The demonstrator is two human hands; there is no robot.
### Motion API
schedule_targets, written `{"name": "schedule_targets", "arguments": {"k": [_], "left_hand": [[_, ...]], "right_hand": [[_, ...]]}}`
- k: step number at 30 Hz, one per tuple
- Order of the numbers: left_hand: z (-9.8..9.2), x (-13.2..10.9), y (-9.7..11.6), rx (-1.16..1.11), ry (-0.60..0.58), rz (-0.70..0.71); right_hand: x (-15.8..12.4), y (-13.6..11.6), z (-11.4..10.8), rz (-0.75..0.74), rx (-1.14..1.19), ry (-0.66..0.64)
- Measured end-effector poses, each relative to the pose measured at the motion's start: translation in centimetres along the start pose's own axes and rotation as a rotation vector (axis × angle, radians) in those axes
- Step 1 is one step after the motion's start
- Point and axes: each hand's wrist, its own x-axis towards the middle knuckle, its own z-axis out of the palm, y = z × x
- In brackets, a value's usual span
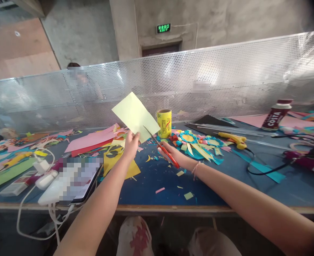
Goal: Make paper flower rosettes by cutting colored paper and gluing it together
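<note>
A pale yellow-green paper sheet [132, 112] is raised above the blue table, its lower edge pinched by my left hand [131, 144]. My right hand [173, 154] grips red-handled scissors [169, 155]. The blades point up and left and meet the sheet's lower right part; one blade lies across its face. Just behind the scissors stands a yellow cylindrical tin [164, 124]. Blue, yellow and pink paper flowers [189, 138] lie to the right of the tin. Below my left hand is a yellow-gold paper [131, 167] with cut-outs.
Pink sheets [93, 138], a tablet [89, 181] and white cables lie at left. A yellow glue gun [233, 139], its black cord and a Costa bottle [276, 114] are at right. A perforated metal screen [146, 78] runs behind the table [215, 185]; a person is beyond it.
</note>
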Motion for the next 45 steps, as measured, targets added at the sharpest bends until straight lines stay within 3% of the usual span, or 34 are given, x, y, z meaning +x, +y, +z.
{"name": "schedule_targets", "arguments": {"k": [10,15,45], "left_hand": [[0.4,-0.4,0.3,0.072,-0.004,0.006],[0.6,-0.8,0.6,0.072,-0.061,-0.012],[0.6,-0.7,1.0,0.017,-0.128,-0.024]], "right_hand": [[-0.5,-0.7,0.2,0.039,0.1,-0.007],[-0.6,-0.9,0.3,0.095,0.193,0.018],[-0.4,-1.9,0.4,0.002,-0.183,0.226]]}}
